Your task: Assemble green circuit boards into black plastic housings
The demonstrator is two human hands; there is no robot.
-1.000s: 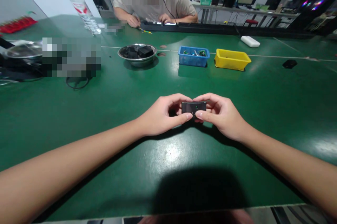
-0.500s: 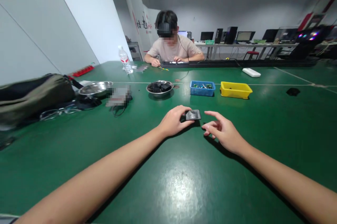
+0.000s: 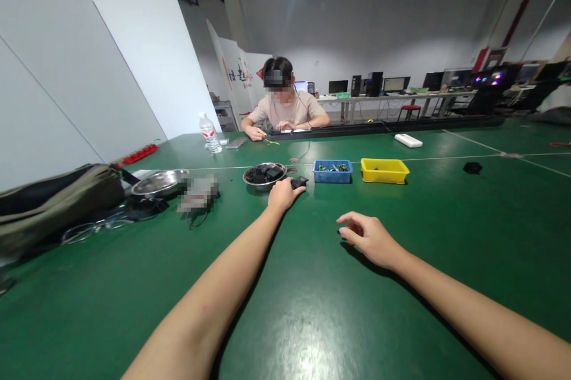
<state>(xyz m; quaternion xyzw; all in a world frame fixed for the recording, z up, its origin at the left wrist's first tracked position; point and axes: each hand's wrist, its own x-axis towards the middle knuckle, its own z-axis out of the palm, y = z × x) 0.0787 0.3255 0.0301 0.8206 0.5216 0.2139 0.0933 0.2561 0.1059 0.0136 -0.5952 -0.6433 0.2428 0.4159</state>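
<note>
In the head view, the grip of the left hand pinches a small black case between the metal bowl, left, and the blue bin, right. Nearer, the right hand has its grip loosely spread over the green surface.

Mid-frame on the table, it's the left hand at the bowl's near right side, case at its fingertips, parts inside the bowl! Rightward, first bin, then second bin; below them, right hand. Bottle, upper left; co-worker behind the table.
</note>
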